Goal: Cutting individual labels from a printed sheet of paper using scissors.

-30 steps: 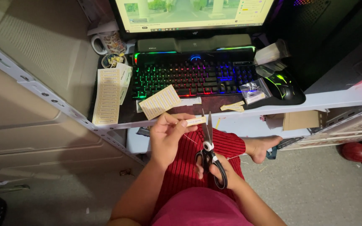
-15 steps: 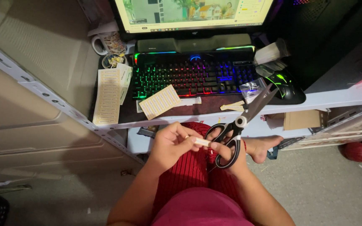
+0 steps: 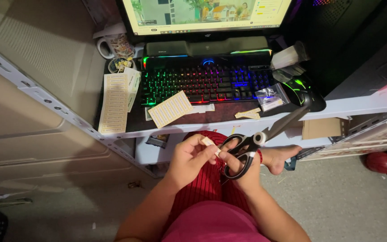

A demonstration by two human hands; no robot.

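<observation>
The small paper strip (image 3: pixel 208 141) sits pinched between the thumb and fingertips of the left hand (image 3: pixel 189 159), held over the lap just below the front edge of the table (image 3: pixel 359 105). That grip is closed tight on the strip, the other fingers curled in under it. Just to its right, almost touching, the right hand (image 3: pixel 242 166) has its fingers through the black handles of the scissors (image 3: pixel 258 139); its grip is closed on the handles, and the blades lie shut, slanting up and to the right across the table edge toward the mouse (image 3: pixel 303 87).

At far left on the table lies a long sheet of labels (image 3: pixel 114 103), with a mug (image 3: pixel 113 45) behind it. A smaller label sheet (image 3: pixel 170 108) lies tilted against the front of the lit keyboard (image 3: pixel 207 83), near the table edge and above the left hand. Cut paper scraps (image 3: pixel 247 114) rest further right by the edge, near a clear plastic packet (image 3: pixel 272 96). A bare foot (image 3: pixel 281 157) shows right of the hands, and open floor (image 3: pixel 337 201) spreads beyond it. A red ball (image 3: pixel 380 162) lies at far right.
</observation>
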